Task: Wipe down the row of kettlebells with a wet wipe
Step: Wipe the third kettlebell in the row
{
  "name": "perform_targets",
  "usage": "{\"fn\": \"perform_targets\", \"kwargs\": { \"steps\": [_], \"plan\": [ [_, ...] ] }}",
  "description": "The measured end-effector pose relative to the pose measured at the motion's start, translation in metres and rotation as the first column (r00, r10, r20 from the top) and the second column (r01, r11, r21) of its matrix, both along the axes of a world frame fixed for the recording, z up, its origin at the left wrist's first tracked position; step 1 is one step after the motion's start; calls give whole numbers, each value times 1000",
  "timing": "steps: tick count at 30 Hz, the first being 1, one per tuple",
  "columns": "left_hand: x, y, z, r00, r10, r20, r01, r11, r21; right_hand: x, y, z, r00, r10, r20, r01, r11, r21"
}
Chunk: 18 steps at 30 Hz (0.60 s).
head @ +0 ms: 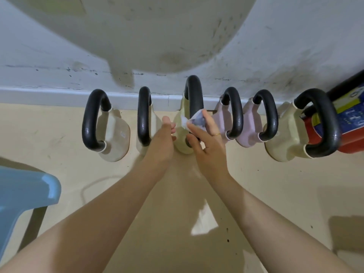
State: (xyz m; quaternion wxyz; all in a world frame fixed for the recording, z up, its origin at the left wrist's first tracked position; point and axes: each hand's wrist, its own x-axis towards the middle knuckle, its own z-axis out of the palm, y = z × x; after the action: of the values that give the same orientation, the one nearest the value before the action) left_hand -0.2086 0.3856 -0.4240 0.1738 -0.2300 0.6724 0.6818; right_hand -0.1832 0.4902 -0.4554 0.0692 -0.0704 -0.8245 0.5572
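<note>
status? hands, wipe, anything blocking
Right hand pinches wet wipe against third kettlebell. Left hand steadies that bell's side. Fire extinguisher crowds the far-right kettlebell.

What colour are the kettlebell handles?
Black, on all six kettlebell handles, clear in the head view.

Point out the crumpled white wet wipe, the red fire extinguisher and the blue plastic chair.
crumpled white wet wipe (195,120): head view, on its bunched middle by the right hand's fingers.
red fire extinguisher (352,142): head view, on its red body.
blue plastic chair (25,186): head view, on its seat.
</note>
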Motion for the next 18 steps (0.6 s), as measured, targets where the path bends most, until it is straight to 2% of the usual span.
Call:
{"fn": "perform_targets", "kwargs": {
  "steps": [1, 3, 4, 7, 9, 10, 12, 13, 16, 18],
  "plan": [
    [1, -1, 1, 1000, -25, -11, 25, 999, -21, -5, -1, 5, 1000, -8, -2, 8, 999, -40],
    [6, 0, 2, 995, -92, -26, 90, 994, -63, -19, -2, 18, 989, -139, 50, 147, 961, -236],
    [10, 0, 2, 991, -131, -35, 128, 988, -83, -26, -5, 23, 979, -192, 70, 203, 946, -253],
    [16, 0, 3, 973, -222, -58, 214, 970, -118, -19, -17, 19, 956, -273, 103, 288, 941, -178],
    [16, 0, 3, 974, -216, -64, 207, 969, -132, -3, -22, 9, 955, -252, 155, 280, 941, -193],
    [15, 0, 4, 977, -202, -64, 193, 972, -131, 1, -23, 3, 955, -235, 179, 263, 953, -152],
    [14, 0, 4, 984, -173, -48, 165, 978, -130, -6, -23, -5, 940, -260, 220, 257, 966, 44],
    [14, -1, 2, 985, -167, -50, 159, 978, -136, -12, -22, -7, 925, -289, 246, 289, 957, 40],
    [16, -2, -3, 977, -197, -83, 182, 970, -160, -21, -27, -5, 934, -271, 233, 314, 933, -175],
    [17, -2, -5, 977, -206, -54, 196, 969, -150, -12, -30, -9, 935, -239, 261, 278, 953, -124]
  ]
}}
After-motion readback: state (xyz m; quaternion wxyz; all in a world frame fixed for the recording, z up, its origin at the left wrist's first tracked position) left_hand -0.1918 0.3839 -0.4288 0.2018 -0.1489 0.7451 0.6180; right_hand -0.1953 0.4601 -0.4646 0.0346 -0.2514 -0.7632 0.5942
